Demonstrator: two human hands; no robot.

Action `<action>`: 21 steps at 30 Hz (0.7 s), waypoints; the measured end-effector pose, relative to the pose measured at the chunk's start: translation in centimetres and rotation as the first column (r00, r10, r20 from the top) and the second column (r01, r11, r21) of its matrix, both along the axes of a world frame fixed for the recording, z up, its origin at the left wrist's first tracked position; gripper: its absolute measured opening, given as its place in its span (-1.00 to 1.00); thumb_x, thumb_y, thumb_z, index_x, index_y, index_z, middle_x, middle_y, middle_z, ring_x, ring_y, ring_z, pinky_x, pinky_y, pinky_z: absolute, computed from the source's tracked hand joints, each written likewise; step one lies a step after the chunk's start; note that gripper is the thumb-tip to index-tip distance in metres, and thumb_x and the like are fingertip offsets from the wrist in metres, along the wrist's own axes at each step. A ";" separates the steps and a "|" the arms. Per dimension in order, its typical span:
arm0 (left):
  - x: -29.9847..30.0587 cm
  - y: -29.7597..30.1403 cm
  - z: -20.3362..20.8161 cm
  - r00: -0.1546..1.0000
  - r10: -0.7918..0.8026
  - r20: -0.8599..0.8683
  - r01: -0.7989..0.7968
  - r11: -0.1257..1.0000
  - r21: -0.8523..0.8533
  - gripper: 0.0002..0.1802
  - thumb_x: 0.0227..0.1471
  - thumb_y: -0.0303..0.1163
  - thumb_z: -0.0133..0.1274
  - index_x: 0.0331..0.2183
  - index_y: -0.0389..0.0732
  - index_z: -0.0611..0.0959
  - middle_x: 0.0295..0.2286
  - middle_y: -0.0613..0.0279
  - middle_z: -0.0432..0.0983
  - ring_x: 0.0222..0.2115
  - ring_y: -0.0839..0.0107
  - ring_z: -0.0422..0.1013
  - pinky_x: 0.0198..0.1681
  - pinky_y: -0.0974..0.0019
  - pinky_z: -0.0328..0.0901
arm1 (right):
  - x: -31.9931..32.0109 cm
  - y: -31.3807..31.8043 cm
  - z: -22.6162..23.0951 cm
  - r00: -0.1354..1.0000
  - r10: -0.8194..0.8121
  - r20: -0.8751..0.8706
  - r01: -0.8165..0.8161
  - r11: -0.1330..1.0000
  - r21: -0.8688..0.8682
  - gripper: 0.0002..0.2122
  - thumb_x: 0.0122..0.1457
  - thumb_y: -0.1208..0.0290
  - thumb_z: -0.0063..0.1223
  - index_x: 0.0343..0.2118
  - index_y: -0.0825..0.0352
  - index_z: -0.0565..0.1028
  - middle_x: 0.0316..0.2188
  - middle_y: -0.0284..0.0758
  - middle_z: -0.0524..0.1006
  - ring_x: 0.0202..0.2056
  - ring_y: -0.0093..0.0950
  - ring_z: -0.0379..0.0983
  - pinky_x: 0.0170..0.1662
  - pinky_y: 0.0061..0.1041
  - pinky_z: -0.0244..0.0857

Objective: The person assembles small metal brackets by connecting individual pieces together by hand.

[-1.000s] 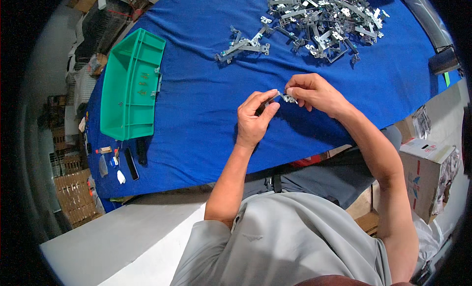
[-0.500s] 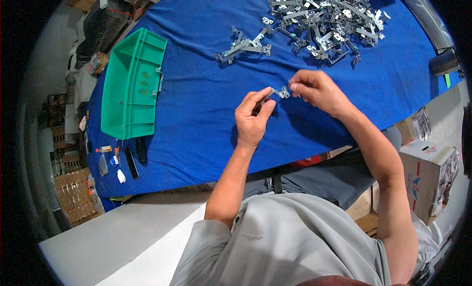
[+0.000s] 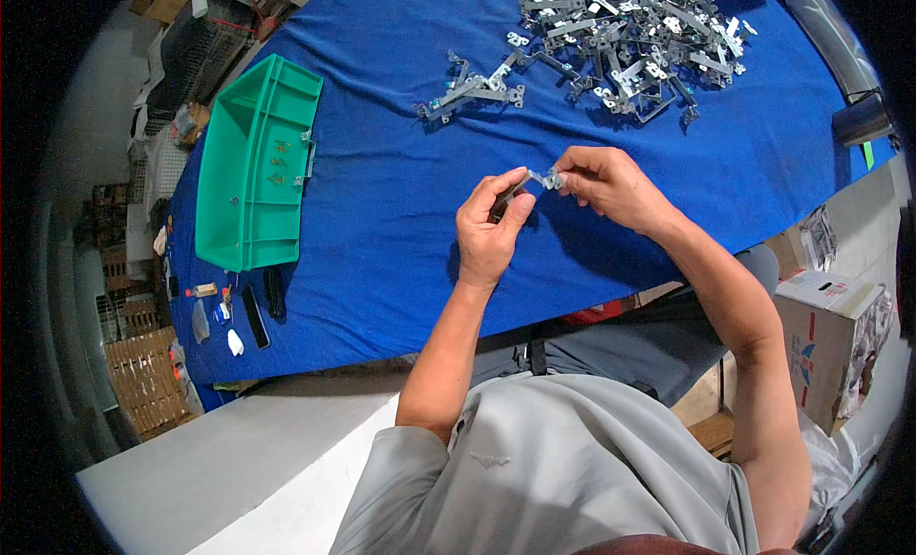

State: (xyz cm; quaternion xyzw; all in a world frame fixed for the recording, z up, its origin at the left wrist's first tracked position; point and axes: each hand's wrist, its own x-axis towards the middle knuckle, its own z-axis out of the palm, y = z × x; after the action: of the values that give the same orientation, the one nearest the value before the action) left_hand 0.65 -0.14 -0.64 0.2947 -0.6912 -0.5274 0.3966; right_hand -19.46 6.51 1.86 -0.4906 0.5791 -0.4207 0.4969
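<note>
Over the middle of the blue cloth, my left hand [image 3: 490,229] is closed round a bent metal bracket [image 3: 538,179], whose holed end sticks out to the right. My right hand [image 3: 607,185] pinches at that end, thumb and forefinger together on it; whether a small part is also between them I cannot make out. Ahead of both hands lies a small group of similar brackets [image 3: 474,90]. Farther right is a big heap of metal brackets [image 3: 630,44], tangled over one another.
A green plastic tray [image 3: 250,250] with a few small brass-coloured pieces stands at the left of the blue cloth [image 3: 382,297]. Near it are a black phone-like slab [image 3: 255,316] and small items. A cardboard box [image 3: 822,340] stands off the table at the right.
My right hand has come slightly left and down, and its fingertips now meet the bracket's holed end. My left hand has kept its hold, almost still.
</note>
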 end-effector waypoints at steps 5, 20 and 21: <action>0.2 0.1 0.2 0.997 -0.044 0.062 0.042 0.999 0.032 -0.70 0.08 -0.47 0.22 -0.11 -0.31 0.65 -0.29 0.32 0.53 -0.29 0.60 0.42 -0.19 0.53 0.31 | 0.2 0.0 -0.5 0.990 -0.026 -0.140 0.022 0.999 -0.031 -0.87 0.27 0.46 -0.02 -0.24 0.39 0.51 -0.51 -0.41 0.51 -0.49 -0.63 0.40 -0.43 -0.56 0.33; -0.1 0.2 0.8 0.992 -0.077 0.096 0.083 0.994 -0.064 -0.71 0.05 -0.50 0.23 -0.14 -0.32 0.67 -0.33 0.28 0.54 -0.34 0.58 0.41 -0.25 0.51 0.30 | -0.1 -0.6 -0.8 0.958 -0.209 0.197 0.234 0.966 -0.115 -0.81 0.28 0.31 0.03 -0.31 0.35 0.52 -0.54 -0.50 0.46 -0.56 -0.71 0.32 -0.53 -0.65 0.20; -0.2 0.2 0.7 0.997 -0.042 0.069 0.047 0.997 -0.062 -0.71 0.05 -0.50 0.23 -0.14 -0.31 0.67 -0.33 0.29 0.54 -0.33 0.59 0.41 -0.25 0.52 0.30 | -0.4 -0.6 -0.6 0.958 -0.210 0.196 0.235 0.965 -0.117 -0.81 0.28 0.31 0.03 -0.31 0.35 0.52 -0.54 -0.50 0.46 -0.56 -0.71 0.32 -0.53 -0.65 0.20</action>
State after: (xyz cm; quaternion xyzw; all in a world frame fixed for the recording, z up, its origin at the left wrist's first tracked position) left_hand 0.49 0.10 0.06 0.2840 -0.7270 -0.5036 0.3705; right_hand -19.89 5.94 1.30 -0.4153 0.5523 -0.5562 0.4617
